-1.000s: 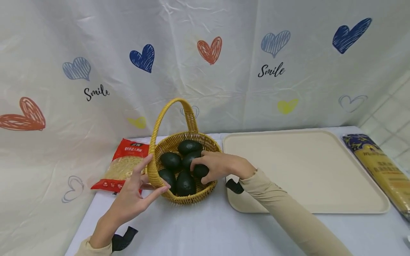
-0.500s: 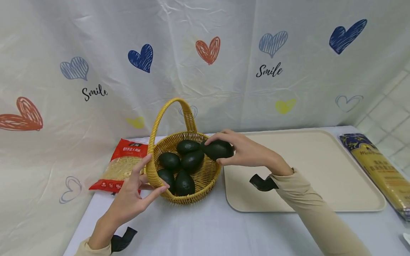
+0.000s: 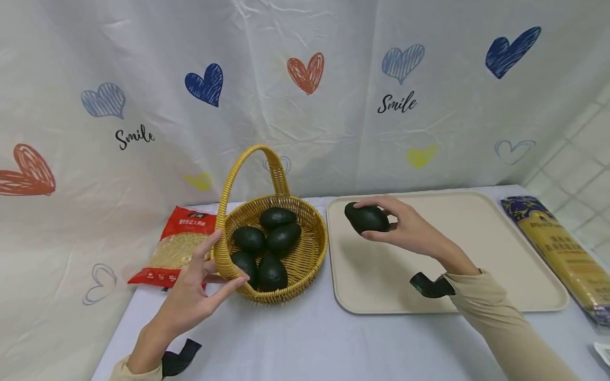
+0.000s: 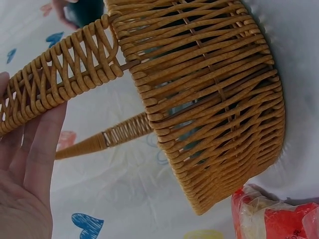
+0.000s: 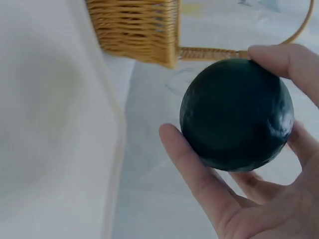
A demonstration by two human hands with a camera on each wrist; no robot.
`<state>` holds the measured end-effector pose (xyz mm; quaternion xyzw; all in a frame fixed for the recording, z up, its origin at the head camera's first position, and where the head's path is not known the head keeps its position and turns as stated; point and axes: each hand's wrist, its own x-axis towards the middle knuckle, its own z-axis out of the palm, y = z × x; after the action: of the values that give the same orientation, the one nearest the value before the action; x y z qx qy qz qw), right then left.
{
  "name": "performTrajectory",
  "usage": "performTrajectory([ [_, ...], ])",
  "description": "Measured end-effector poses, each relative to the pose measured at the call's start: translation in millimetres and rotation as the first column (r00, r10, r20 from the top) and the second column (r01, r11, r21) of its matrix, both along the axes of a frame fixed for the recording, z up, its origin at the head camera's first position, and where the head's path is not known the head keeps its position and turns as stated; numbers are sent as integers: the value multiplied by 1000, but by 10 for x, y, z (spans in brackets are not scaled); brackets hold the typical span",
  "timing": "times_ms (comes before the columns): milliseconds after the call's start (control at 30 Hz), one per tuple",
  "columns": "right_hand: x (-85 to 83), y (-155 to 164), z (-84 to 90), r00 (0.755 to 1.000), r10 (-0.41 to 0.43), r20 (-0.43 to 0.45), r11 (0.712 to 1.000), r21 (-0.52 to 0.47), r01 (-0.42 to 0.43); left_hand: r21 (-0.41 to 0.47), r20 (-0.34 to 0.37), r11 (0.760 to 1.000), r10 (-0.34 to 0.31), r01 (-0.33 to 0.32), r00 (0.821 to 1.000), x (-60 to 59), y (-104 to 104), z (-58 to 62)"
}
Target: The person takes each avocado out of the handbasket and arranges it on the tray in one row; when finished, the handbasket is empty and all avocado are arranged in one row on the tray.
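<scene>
White table: right hand (image 3: 405, 227) clamps firm, smooth, likely slippery avocado (image 3: 367, 218) around its middle over tray (image 3: 476, 296); left hand (image 3: 197, 288), fingers straight, steadies basket (image 3: 312, 248).

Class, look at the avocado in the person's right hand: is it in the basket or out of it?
Out. The right hand holds the avocado in the air above the beige tray, beside the basket, where five others lie.
</scene>
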<state>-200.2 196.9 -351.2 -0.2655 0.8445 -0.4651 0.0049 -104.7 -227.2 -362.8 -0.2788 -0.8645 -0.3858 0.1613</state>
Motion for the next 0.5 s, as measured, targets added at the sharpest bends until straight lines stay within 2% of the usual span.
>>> performTrajectory([
  [167, -15, 53, -164, 999, -50, -2, 999, 6, 50, 14, -3, 1000, -14, 14, 1000, -1, 18, -1],
  [333, -56, 28, -341, 991, -113, -65, 991, 64, 118, 21, -2, 999, -31, 31, 1000, 2, 35, 2],
  [500, -98, -35, -445, 992, -101, -77, 991, 78, 107, 17, -37, 999, -40, 40, 999, 1, 26, 6],
])
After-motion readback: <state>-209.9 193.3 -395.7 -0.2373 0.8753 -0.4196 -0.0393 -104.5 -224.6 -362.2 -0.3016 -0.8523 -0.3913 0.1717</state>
